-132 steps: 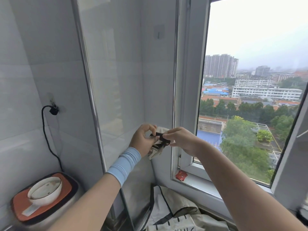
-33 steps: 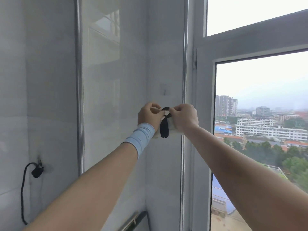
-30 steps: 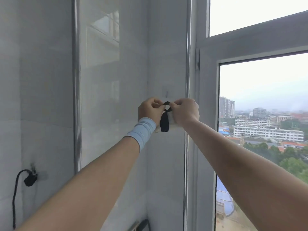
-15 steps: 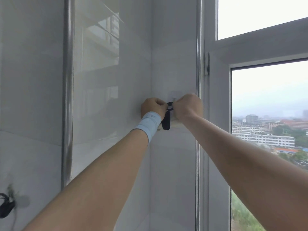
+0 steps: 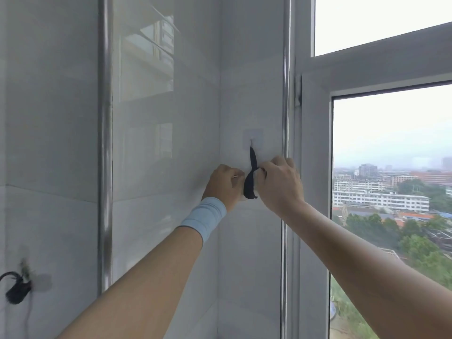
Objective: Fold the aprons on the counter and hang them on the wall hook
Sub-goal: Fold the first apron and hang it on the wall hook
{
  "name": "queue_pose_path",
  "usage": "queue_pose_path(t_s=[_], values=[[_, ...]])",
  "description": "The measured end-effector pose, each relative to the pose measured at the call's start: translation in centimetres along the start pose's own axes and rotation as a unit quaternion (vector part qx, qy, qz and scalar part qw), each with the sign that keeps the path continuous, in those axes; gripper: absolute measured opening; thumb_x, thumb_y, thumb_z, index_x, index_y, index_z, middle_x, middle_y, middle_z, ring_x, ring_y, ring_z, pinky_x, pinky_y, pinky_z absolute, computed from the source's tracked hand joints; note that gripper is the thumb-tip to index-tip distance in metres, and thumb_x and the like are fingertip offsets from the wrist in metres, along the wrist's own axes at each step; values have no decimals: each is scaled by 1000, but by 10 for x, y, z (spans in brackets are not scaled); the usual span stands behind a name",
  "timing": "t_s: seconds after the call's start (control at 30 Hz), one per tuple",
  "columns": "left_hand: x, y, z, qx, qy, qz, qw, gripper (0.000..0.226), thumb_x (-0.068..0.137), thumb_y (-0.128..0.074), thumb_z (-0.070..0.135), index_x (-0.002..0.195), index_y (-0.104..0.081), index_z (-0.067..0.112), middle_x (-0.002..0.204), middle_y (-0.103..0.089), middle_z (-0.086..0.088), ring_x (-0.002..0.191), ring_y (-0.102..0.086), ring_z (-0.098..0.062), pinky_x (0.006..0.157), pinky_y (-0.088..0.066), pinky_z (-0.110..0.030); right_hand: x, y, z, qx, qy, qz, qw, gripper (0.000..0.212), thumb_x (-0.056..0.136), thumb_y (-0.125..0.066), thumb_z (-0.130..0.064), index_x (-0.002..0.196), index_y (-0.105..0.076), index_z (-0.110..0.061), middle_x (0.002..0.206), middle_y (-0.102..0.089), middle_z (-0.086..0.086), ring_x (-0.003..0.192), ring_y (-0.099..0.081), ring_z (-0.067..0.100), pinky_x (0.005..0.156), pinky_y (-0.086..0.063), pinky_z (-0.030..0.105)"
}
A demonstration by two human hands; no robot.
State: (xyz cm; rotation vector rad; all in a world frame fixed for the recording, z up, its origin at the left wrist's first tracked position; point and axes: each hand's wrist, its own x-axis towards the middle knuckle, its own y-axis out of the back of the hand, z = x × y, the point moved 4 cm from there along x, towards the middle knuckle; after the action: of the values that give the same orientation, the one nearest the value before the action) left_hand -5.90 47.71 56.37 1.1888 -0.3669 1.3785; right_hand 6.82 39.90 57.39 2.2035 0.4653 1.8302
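Both hands are holding just under the clear square stick-on wall hook (image 5: pixel 253 140), the left hand (image 5: pixel 226 184) curling round the mostly hidden pale folded apron (image 5: pixel 256 177), the right hand (image 5: pixel 278 183) pinching its hooked black fabric strap (image 5: pixel 252 177), best released gently.

Almost all of the folded apron (image 5: pixel 256 176) is hidden behind the left hand (image 5: pixel 223 184), which grips it, and the right hand (image 5: pixel 278 185); only slivers of pale cloth show between them. The fingertips of both hands curl away toward the wall, out of sight. The black strap (image 5: pixel 250 185), pinched at the right hand, rises to the wall hook (image 5: pixel 253 139), whose prong is too small to tell whether the strap is looped over it. Both forearms are cut off by the lower edge. At lower left a blurred black plug (image 5: pixel 17 291) has its cord cut off by the left edge.
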Motion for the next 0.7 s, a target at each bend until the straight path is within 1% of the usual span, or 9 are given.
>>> queue_pose_path(t_s=[0.1, 0.2, 0.3, 0.4, 0.47, 0.5, 0.57, 0.63, 0.7], values=[[-8, -2, 1, 78, -17, -40, 996, 28, 96, -47, 22, 102, -66, 3, 109, -60, -12, 102, -52, -29, 89, -45, -39, -5, -4, 4, -48, 29, -42, 998, 32, 101, -40, -26, 114, -66, -13, 113, -56, 8, 106, -45, 29, 89, -40, 37], [-22, -4, 1, 104, -9, -80, 991, 29, 97, -46, 22, 116, -63, 8, 121, -57, -10, 112, -49, -29, 94, -44, -36, -12, -9, 4, -94, 37, -78, 992, 30, 97, -48, -20, 126, -58, -16, 119, -52, 6, 109, -45, 28, 92, -39, 36], [-33, -2, 6, 117, -5, -115, 987, 38, 96, -49, 20, 133, -54, 15, 136, -49, -9, 125, -43, -30, 103, -40, -37, -21, -10, 2, -107, 30, -102, 989, 38, 94, -51, -15, 132, -51, -15, 122, -49, 7, 110, -47, 29, 93, -39, 36], [-38, 6, 17, 113, 1, -146, 983, 49, 97, -50, 24, 144, -40, 16, 149, -39, -6, 137, -33, -26, 109, -30, -34, -23, -2, -1, -96, 26, -135, 986, 44, 95, -43, -21, 139, -43, -19, 126, -47, 9, 114, -44, 31, 96, -38, 39], [-40, 13, 23, 102, 7, -139, 985, 55, 97, -49, 30, 149, -32, 19, 156, -29, -2, 143, -24, -23, 114, -24, -35, -23, 11, -3, -37, 7, -136, 990, 44, 97, -37, -30, 141, -38, -27, 124, -47, 6, 116, -41, 29, 98, -36, 40], [-42, 17, 26, 90, 6, -122, 988, 55, 97, -49, 30, 149, -33, 20, 156, -29, -1, 143, -23, -23, 114, -24, -37, -25, 19, -2, -7, 2, -127, 992, 43, 98, -37, -34, 141, -37, -31, 125, -46, 3, 117, -39, 28, 99, -34, 41], [-52, 23, 36, 59, -4, -74, 995, 46, 96, -51, 27, 141, -45, 19, 147, -42, -3, 135, -34, -25, 107, -31, -36, -35, 36, -1, 18, 11, -105, 994, 43, 98, -41, -36, 140, -39, -32, 129, -44, 1, 122, -36, 27, 102, -31, 40], [-68, 25, 43, 42, -14, -38, 998, 42, 95, -51, 27, 136, -50, 22, 137, -50, -1, 126, -42, -23, 102, -37, -35, -53, 50, 3, 39, 14, -83, 996, 41, 97, -46, -34, 137, -48, -28, 131, -46, 0, 123, -39, 26, 102, -32, 38], [-93, 17, 49, 28, -20, -32, 999, 36, 95, -51, 28, 130, -54, 22, 125, -54, 1, 117, -47, -20, 97, -41, -33, -80, 61, 11, 58, 6, -75, 995, 36, 96, -49, -33, 131, -56, -26, 128, -51, 0, 121, -43, 24, 101, -35, 37]])
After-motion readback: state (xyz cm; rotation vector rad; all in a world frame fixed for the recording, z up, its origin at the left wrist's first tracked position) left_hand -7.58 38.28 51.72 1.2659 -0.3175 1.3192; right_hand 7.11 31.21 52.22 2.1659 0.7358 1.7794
